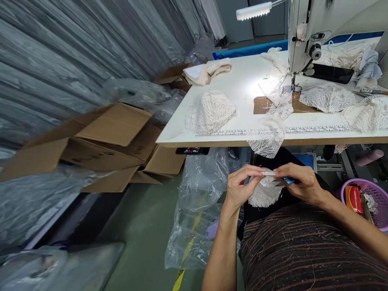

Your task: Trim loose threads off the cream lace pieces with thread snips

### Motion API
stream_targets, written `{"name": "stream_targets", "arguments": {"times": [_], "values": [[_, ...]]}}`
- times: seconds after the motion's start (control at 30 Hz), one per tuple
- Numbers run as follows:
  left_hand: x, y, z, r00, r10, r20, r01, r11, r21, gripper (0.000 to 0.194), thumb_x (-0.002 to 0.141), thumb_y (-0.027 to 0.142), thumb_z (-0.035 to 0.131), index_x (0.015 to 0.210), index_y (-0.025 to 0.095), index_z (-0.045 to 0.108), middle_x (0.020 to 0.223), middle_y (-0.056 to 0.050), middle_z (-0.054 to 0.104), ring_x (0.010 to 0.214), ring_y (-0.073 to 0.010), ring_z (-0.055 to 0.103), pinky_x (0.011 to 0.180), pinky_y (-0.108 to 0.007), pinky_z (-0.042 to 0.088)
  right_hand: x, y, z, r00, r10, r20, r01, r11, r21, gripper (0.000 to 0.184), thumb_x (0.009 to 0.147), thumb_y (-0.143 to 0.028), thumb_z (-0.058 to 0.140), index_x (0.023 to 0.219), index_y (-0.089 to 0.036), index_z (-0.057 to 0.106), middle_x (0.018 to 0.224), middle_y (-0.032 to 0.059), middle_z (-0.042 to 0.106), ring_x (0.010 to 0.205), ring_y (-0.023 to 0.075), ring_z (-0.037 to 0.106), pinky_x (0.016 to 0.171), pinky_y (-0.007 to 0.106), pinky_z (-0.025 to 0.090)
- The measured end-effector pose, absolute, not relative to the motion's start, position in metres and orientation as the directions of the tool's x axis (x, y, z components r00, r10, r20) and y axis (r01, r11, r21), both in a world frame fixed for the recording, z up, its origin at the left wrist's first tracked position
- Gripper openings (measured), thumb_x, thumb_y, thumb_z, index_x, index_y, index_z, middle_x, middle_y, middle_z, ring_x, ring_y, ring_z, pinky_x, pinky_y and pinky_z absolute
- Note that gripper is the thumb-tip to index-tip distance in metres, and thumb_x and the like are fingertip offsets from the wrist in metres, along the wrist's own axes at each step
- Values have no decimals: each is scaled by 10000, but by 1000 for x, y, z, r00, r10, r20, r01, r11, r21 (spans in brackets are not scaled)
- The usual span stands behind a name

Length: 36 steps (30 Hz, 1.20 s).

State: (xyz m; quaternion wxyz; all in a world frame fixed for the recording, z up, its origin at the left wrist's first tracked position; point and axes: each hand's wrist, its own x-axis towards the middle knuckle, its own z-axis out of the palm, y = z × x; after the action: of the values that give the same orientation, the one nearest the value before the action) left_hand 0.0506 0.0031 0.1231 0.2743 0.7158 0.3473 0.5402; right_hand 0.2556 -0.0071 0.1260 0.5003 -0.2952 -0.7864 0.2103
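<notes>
Above my lap, my left hand (244,182) is closed, pinching the upper edge of a cream lace piece (264,196) between thumb and fingertips. My right hand (300,182) pinches the same edge a short way to the right. Tucked in that right hand are small blue-handled thread snips (289,180), their grey blades pointing left in front of the lace. Most of the lace piece hangs below the fingers against my dark clothing. Another lace strip (273,129) runs from the sewing machine (298,40) over the table's front edge.
The white sewing table (178,125) carries a lace pile (214,111) and more lace (324,97) beside the needle. An open cardboard box (112,141) stands left. Clear plastic (194,226) lies on the floor. A purple basket (368,186) is at the right.
</notes>
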Motion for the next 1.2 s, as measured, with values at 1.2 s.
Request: {"name": "stream_targets", "arguments": {"times": [1.2], "values": [[39, 17, 77, -58, 998, 13, 297, 5, 955, 378, 705, 349, 783, 1030, 184, 685, 1086, -103, 752, 908, -198, 682, 888, -359, 495, 255, -1, 79, -259, 960, -104, 539, 54, -840, 243, 938, -311, 465, 979, -170, 658, 661, 12, 614, 541, 151, 536, 549, 260, 382]]}}
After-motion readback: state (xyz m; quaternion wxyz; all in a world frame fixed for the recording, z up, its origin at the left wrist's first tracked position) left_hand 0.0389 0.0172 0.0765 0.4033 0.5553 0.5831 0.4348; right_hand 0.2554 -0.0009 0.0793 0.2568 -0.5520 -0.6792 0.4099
